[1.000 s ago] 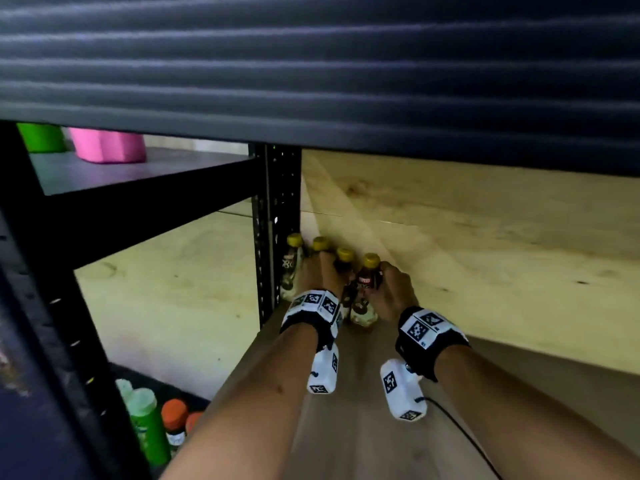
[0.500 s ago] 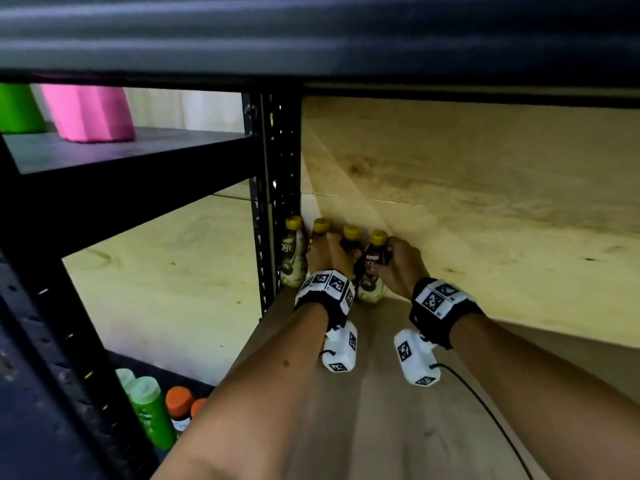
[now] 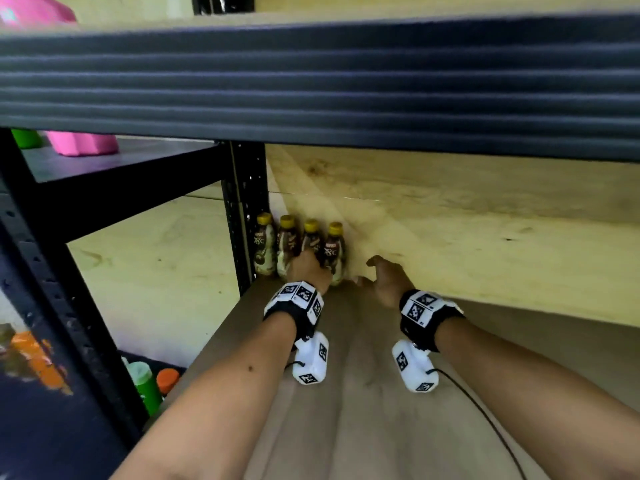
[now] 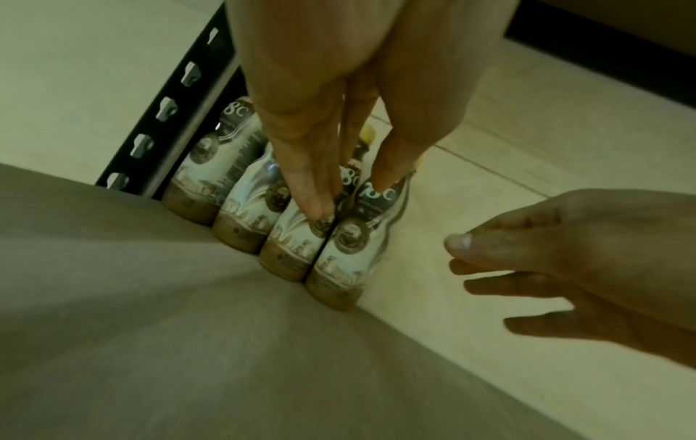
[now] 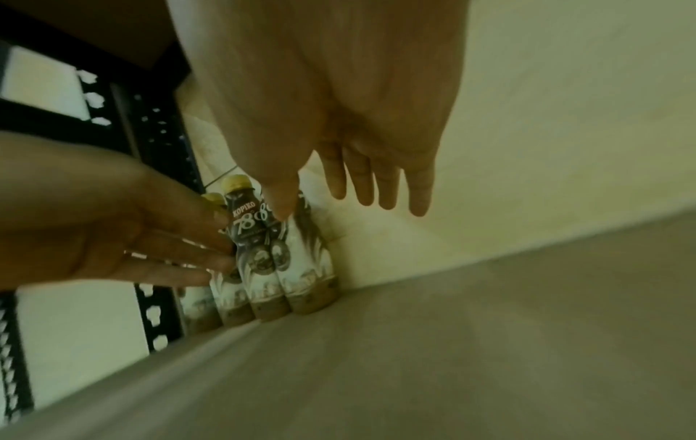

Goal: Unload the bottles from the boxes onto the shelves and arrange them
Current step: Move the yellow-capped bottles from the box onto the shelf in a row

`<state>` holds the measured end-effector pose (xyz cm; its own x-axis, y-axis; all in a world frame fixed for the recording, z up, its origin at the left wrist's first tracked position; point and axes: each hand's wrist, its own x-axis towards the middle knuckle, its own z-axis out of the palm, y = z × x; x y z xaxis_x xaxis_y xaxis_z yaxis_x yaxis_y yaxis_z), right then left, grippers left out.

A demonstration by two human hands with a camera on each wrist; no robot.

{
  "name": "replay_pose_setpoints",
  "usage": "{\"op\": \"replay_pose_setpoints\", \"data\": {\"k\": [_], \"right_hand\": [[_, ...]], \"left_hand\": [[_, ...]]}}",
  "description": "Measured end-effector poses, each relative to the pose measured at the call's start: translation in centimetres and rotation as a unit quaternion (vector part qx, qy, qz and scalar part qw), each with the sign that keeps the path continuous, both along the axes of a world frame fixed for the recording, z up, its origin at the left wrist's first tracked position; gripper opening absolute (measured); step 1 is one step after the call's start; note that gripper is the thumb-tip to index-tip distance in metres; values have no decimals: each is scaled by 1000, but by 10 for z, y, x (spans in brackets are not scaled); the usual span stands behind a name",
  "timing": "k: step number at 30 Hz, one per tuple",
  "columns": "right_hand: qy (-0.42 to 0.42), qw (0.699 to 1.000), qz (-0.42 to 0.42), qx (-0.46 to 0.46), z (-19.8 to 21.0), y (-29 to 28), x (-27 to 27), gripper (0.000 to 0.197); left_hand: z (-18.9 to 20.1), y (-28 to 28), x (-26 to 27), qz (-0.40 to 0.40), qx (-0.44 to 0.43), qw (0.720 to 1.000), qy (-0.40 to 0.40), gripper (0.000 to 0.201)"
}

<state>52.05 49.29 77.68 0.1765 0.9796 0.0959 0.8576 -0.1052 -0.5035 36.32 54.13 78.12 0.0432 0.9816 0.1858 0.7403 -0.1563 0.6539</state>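
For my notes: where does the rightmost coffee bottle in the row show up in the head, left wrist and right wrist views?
Head: rightmost coffee bottle at centre, end of the row, beside the left hand.
Left wrist: lower centre, nearest bottle, under the fingertips.
Right wrist: centre, row's right end, against the plywood back.
Shared landmark: black perforated upright, left of the row.

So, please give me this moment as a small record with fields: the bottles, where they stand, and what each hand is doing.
bottles: four coffee bottles with yellow caps, upright, in a tight row
place: back left corner of the wooden shelf, beside the black post
left hand: left hand with straight fingers touching the row
right hand: right hand open, apart from the bottles, holding nothing
other: pink container on the neighbouring shelf
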Motion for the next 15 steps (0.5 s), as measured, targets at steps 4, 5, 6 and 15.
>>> {"op": "replay_pose_setpoints", "data": {"k": [4, 5, 6, 15], "right_hand": [[-115, 991, 37, -56, 14, -56, 43, 60], [-125, 988, 54, -72, 17, -73, 56, 61], [-130, 985, 69, -85, 20, -91, 69, 61], [-160, 971, 121, -128, 3, -286, 195, 54]], "left_hand": [[6, -53, 29, -98, -69, 987, 109, 36], [7, -68, 40, -125, -75, 981, 131, 36], [10, -86, 53, -150, -85, 974, 145, 38], [-16, -263, 181, -223, -79, 952, 193, 58]]}}
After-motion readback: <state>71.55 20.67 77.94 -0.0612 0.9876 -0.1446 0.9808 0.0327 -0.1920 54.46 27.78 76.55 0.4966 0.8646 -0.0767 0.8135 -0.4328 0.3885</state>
